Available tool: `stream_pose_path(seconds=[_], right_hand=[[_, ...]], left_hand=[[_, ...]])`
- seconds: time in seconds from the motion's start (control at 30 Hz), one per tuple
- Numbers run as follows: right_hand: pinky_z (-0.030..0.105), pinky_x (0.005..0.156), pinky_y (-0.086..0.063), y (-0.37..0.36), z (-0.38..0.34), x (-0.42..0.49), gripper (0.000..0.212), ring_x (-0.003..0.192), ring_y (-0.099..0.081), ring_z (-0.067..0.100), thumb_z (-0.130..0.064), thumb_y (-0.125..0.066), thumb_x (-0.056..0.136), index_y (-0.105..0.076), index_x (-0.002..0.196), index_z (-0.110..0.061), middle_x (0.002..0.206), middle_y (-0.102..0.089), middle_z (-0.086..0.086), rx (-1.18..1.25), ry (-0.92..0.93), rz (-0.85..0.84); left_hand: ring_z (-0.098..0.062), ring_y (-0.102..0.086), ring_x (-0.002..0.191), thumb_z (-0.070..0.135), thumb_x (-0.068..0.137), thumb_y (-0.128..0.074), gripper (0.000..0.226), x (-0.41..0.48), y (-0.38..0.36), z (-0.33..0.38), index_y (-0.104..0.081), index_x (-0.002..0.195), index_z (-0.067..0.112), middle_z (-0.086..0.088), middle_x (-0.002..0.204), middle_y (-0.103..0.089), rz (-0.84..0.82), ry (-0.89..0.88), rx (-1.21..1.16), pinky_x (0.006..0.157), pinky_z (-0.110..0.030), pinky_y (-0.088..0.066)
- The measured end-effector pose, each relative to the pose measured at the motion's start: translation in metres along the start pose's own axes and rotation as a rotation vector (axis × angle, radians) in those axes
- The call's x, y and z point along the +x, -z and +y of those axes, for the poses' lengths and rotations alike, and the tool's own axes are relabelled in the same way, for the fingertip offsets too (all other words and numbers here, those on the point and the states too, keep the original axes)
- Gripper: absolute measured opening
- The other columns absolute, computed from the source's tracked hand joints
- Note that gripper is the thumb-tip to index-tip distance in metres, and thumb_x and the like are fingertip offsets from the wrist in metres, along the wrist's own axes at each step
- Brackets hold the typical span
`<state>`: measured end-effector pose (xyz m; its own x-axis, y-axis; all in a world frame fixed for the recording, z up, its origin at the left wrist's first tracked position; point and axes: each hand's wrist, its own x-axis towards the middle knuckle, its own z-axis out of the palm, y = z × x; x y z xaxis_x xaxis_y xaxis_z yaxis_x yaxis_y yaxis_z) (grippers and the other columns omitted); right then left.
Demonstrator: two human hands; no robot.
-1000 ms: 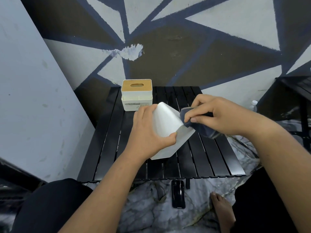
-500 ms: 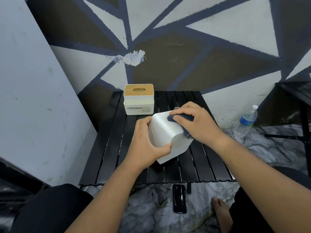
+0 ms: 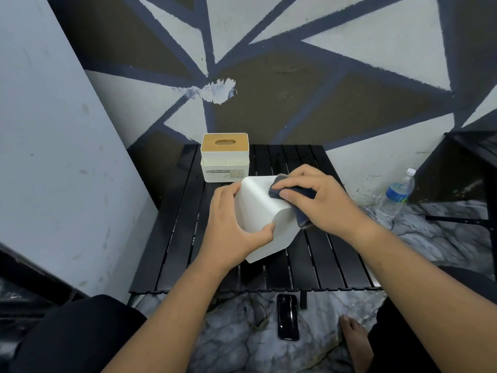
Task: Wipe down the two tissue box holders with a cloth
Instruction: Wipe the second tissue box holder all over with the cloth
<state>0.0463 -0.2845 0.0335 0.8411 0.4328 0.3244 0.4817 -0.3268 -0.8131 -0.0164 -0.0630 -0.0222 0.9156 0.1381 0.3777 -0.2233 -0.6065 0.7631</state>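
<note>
Now left hand point(image 3: 231, 224) grips white tissue box holder point(image 3: 265, 219), tilted above black slatted table point(image 3: 336, 254); right hand point(image 3: 320, 197) presses dark cloth point(image 3: 293, 195), fingers curled, on its top. Second holder point(image 3: 225, 157) sits far left.

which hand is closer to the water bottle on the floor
Right. The right hand holds the cloth against the white holder, on the side toward the water bottle; the left hand grips the holder's opposite side, farther from the bottle.
</note>
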Motion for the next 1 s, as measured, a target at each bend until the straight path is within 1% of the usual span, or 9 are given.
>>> stream_pose_path(seconds=[0.1, 0.2, 0.27, 0.37, 0.53, 0.67, 0.77, 0.9, 1.0], right_hand=[[0.029, 0.077, -0.062, 0.007, -0.010, -0.001, 0.026, 0.108, -0.066, 0.013, -0.013, -0.073, 0.102, -0.084, 0.110, -0.035, 0.108, -0.063, -0.015, 0.004, 0.084, -0.006], [0.035, 0.061, -0.061, 0.008, -0.019, 0.000, 0.025, 0.086, -0.068, 0.025, -0.012, -0.068, 0.105, -0.084, 0.111, -0.031, 0.109, -0.058, -0.011, -0.089, 0.129, -0.138], [0.035, 0.057, -0.060, 0.015, -0.022, 0.002, 0.025, 0.080, -0.066, 0.030, -0.014, -0.067, 0.106, -0.083, 0.110, -0.033, 0.109, -0.054, -0.009, -0.155, 0.122, -0.220], [0.028, 0.063, -0.060, 0.031, -0.025, 0.001, 0.027, 0.092, -0.062, 0.017, -0.019, -0.066, 0.107, -0.082, 0.107, -0.041, 0.109, -0.052, -0.010, -0.240, 0.115, -0.284], [0.042, 0.074, -0.063, 0.038, -0.029, -0.005, 0.025, 0.099, -0.059, 0.013, -0.028, -0.062, 0.107, -0.078, 0.107, -0.048, 0.110, -0.050, -0.010, -0.390, 0.115, -0.349], [0.031, 0.082, -0.058, 0.048, -0.031, -0.008, 0.029, 0.098, -0.059, 0.011, -0.025, -0.064, 0.107, -0.079, 0.106, -0.050, 0.107, -0.051, -0.013, -0.420, 0.096, -0.373], [0.019, 0.094, -0.046, 0.061, -0.020, -0.008, 0.027, 0.105, -0.060, 0.007, -0.023, -0.068, 0.105, -0.081, 0.105, -0.047, 0.104, -0.055, -0.013, -0.372, 0.036, -0.305], [0.019, 0.097, -0.046, 0.062, 0.003, -0.003, 0.026, 0.107, -0.066, 0.004, -0.021, -0.071, 0.103, -0.083, 0.103, -0.044, 0.108, -0.067, -0.010, -0.160, -0.089, -0.031], [0.029, 0.100, -0.056, 0.043, 0.011, 0.003, 0.021, 0.107, -0.071, 0.006, -0.022, -0.074, 0.102, -0.083, 0.109, -0.040, 0.114, -0.072, -0.006, 0.022, -0.130, 0.150]], left_hand=[[-0.008, -0.042, 0.134, 0.055, 0.069, -0.087, 0.095, 0.005, 0.000, 0.006, -0.045, 0.150, 0.031, 0.022, 0.136, -0.042, 0.024, -0.033, 0.047, 0.108, -0.021, -0.038], [-0.009, -0.041, 0.132, 0.058, 0.068, -0.083, 0.095, 0.007, -0.002, 0.010, -0.047, 0.151, 0.028, 0.020, 0.137, -0.044, 0.012, -0.058, 0.068, 0.106, -0.017, -0.036], [-0.010, -0.041, 0.132, 0.060, 0.068, -0.082, 0.095, 0.009, -0.004, 0.012, -0.047, 0.151, 0.030, 0.020, 0.137, -0.044, -0.002, -0.068, 0.086, 0.107, -0.023, -0.038], [-0.009, -0.040, 0.131, 0.061, 0.067, -0.082, 0.095, 0.010, -0.007, 0.016, -0.047, 0.150, 0.032, 0.020, 0.138, -0.044, -0.005, -0.075, 0.102, 0.107, -0.026, -0.038], [-0.007, -0.039, 0.132, 0.061, 0.067, -0.083, 0.094, 0.014, -0.010, 0.018, -0.046, 0.149, 0.033, 0.021, 0.137, -0.043, 0.003, -0.072, 0.122, 0.104, -0.018, -0.034], [-0.004, -0.038, 0.129, 0.062, 0.066, -0.082, 0.094, 0.015, -0.012, 0.021, -0.046, 0.148, 0.033, 0.022, 0.136, -0.043, 0.008, -0.075, 0.123, 0.103, -0.017, -0.033], [-0.006, -0.039, 0.134, 0.062, 0.067, -0.082, 0.097, 0.017, -0.010, 0.019, -0.045, 0.151, 0.031, 0.019, 0.140, -0.044, 0.001, -0.054, 0.113, 0.109, -0.027, -0.037], [-0.006, -0.042, 0.136, 0.057, 0.066, -0.087, 0.097, 0.015, -0.007, 0.016, -0.044, 0.150, 0.034, 0.022, 0.138, -0.044, -0.021, -0.045, 0.064, 0.111, -0.029, -0.040], [-0.004, -0.047, 0.135, 0.051, 0.067, -0.093, 0.095, 0.009, -0.012, 0.011, -0.044, 0.147, 0.039, 0.026, 0.138, -0.043, -0.065, -0.033, -0.008, 0.110, -0.031, -0.046]])
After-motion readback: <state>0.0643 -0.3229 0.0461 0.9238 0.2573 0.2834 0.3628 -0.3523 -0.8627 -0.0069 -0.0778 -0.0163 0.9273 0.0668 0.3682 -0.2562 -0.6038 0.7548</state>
